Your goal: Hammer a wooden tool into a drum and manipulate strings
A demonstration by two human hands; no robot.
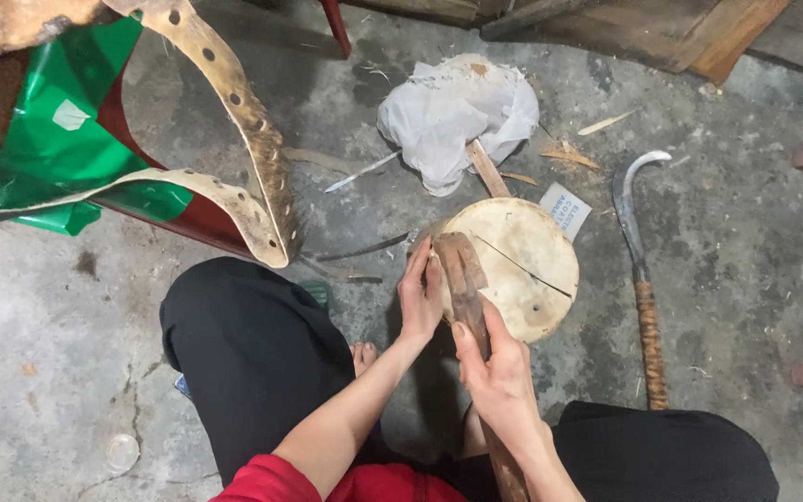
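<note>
Both hands are gripping a long wooden stick (pixel 468 288): the right hand (pixel 499 376) is wrapping its grip around the shaft low down, fingers curled tight, while the left hand (pixel 420 297) is pressing its fingers together against the stick's upper end. The stick is running up from between the person's knees, its lower length passing under the right hand, and its top is lying across the near edge of a round wooden block (pixel 522 265) standing on the concrete floor (pixel 67 372). A dark crack is crossing the block's pale top. The person is squatting, black trousers (pixel 253 353) on either side, a bare toe showing just below the left wrist.

Just right of the block a sickle (pixel 641 270) with a wrapped handle is lying on the floor, its curved blade pointing away. A small card (pixel 564 209) is resting beside the block's far edge. Beyond the block a crumpled white cloth (pixel 457 116) is sitting with a wooden slat (pixel 487 169) sticking out from under it. Thin slivers are scattered about. Far left, a green sheet (pixel 58 139) is lying under a pale strap with punched holes (pixel 248 130).
</note>
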